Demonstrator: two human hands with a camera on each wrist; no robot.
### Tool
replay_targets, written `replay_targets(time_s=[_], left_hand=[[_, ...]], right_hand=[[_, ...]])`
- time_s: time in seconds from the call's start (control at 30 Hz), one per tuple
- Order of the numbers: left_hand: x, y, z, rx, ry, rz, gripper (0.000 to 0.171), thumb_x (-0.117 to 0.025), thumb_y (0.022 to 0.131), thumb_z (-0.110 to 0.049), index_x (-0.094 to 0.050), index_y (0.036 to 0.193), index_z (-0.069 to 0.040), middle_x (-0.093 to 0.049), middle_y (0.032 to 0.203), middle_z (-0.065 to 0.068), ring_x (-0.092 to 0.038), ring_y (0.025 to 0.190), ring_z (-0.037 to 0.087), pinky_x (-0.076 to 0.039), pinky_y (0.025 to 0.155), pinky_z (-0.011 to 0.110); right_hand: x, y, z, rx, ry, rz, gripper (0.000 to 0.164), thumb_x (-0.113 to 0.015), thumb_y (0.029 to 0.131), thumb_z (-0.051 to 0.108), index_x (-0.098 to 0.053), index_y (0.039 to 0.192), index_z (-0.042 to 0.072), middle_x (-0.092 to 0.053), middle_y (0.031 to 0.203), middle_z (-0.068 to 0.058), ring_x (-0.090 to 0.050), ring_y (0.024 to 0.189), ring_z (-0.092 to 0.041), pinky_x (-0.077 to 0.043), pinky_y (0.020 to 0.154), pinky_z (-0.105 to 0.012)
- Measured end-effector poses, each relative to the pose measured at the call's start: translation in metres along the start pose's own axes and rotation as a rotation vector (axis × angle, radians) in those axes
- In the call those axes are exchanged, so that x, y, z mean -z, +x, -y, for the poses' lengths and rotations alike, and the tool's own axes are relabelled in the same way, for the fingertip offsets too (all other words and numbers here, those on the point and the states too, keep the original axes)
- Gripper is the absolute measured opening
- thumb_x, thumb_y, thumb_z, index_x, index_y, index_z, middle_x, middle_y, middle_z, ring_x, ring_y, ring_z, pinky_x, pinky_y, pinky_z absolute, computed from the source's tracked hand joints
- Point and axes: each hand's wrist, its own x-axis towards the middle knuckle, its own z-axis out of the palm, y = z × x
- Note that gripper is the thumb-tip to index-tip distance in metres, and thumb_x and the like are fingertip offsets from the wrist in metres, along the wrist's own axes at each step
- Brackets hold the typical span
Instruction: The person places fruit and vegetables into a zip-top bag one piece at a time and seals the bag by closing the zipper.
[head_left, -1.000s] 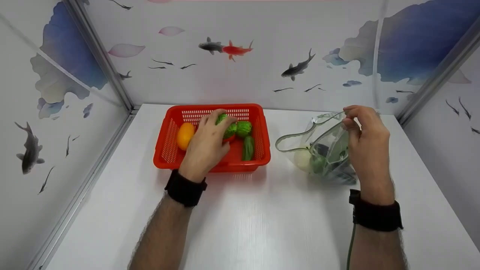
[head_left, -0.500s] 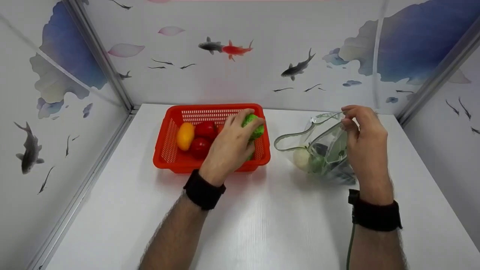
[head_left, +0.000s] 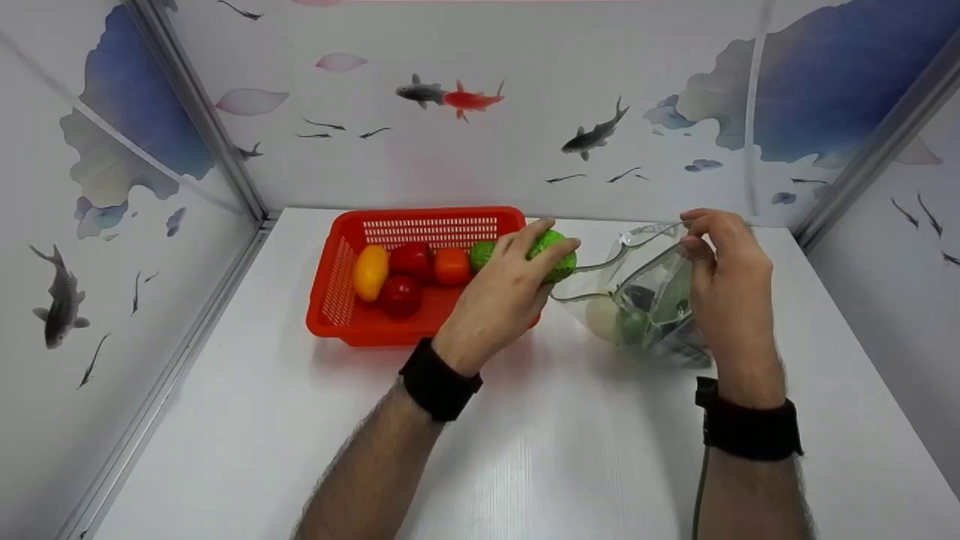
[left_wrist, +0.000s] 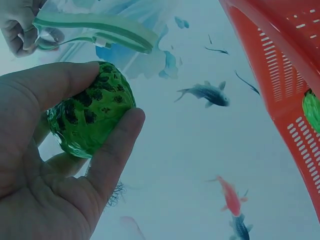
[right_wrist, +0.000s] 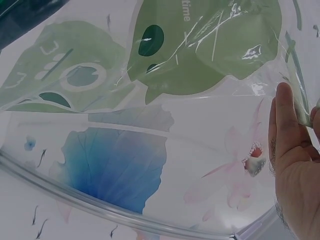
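Observation:
My left hand [head_left: 495,300] holds a round, wrinkled green vegetable [head_left: 553,256], like a small cabbage, between thumb and fingers. In the left wrist view dark patches show on the glossy green vegetable [left_wrist: 97,112]. It is just past the right rim of the red basket [head_left: 427,213], beside the handle of a clear plastic bag [head_left: 667,334]. My right hand [head_left: 731,292] pinches the bag's upper edge, keeping its mouth apart. Through the plastic show a pale round thing [head_left: 602,319], a green one [head_left: 632,326] and dark shapes. Green print covers the bag [right_wrist: 205,45] in the right wrist view.
Inside the basket lie a yellow mango [head_left: 371,273], two red apples, one at the front [head_left: 401,295], an orange-red fruit or vegetable [head_left: 453,266] and another green vegetable [head_left: 481,255]. White panels with painted fish close off the table's [head_left: 517,450] back and sides.
My left hand has lifted the green vegetable from the middle of the basket and carried it right, over the rim towards the bag. The right hand has stayed almost still on the bag.

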Motion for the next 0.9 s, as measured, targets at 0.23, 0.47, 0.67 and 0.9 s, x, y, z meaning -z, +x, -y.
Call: replay_targets(time_s=[0.23, 0.47, 0.67, 0.9], left_hand=[[-0.012, 0.009, -0.009, -0.044, 0.007, 0.004, 0.059, -0.076, 0.116, -0.016, -0.060, 0.171, -0.030, -0.049, 0.184, 0.014, -0.061, 0.159, 0.039, -0.066, 0.121, 0.044], [-0.022, 0.017, -0.014, -0.086, 0.020, 0.021, 0.061, -0.079, 0.114, -0.019, -0.060, 0.171, -0.030, -0.050, 0.185, 0.013, -0.061, 0.161, 0.037, -0.062, 0.127, 0.043], [-0.026, 0.020, -0.019, -0.153, -0.036, 0.041, 0.069, -0.086, 0.108, -0.018, -0.060, 0.172, -0.027, -0.049, 0.186, 0.011, -0.061, 0.163, 0.035, -0.058, 0.131, 0.042], [-0.030, 0.021, -0.025, -0.228, -0.102, 0.086, 0.076, -0.087, 0.107, -0.017, -0.055, 0.176, -0.023, -0.049, 0.188, 0.006, -0.063, 0.164, 0.029, -0.059, 0.127, 0.033]], right_hand=[[-0.001, 0.000, -0.001, 0.021, 0.002, -0.003, 0.024, -0.065, 0.116, 0.016, -0.063, 0.112, -0.007, -0.078, 0.140, -0.025, -0.075, 0.137, -0.045, -0.041, 0.106, -0.006], [-0.001, 0.001, 0.001, 0.016, -0.016, 0.021, 0.024, -0.067, 0.116, 0.017, -0.063, 0.111, -0.007, -0.077, 0.142, -0.024, -0.073, 0.140, -0.043, -0.053, 0.114, -0.026], [-0.002, 0.001, 0.003, 0.011, -0.029, 0.037, 0.023, -0.068, 0.116, 0.016, -0.063, 0.111, -0.006, -0.076, 0.143, -0.024, -0.071, 0.141, -0.042, -0.056, 0.118, -0.037], [-0.001, 0.000, 0.005, -0.005, -0.033, 0.047, 0.022, -0.068, 0.116, 0.016, -0.064, 0.114, -0.006, -0.075, 0.145, -0.024, -0.071, 0.143, -0.043, -0.058, 0.117, -0.056]])
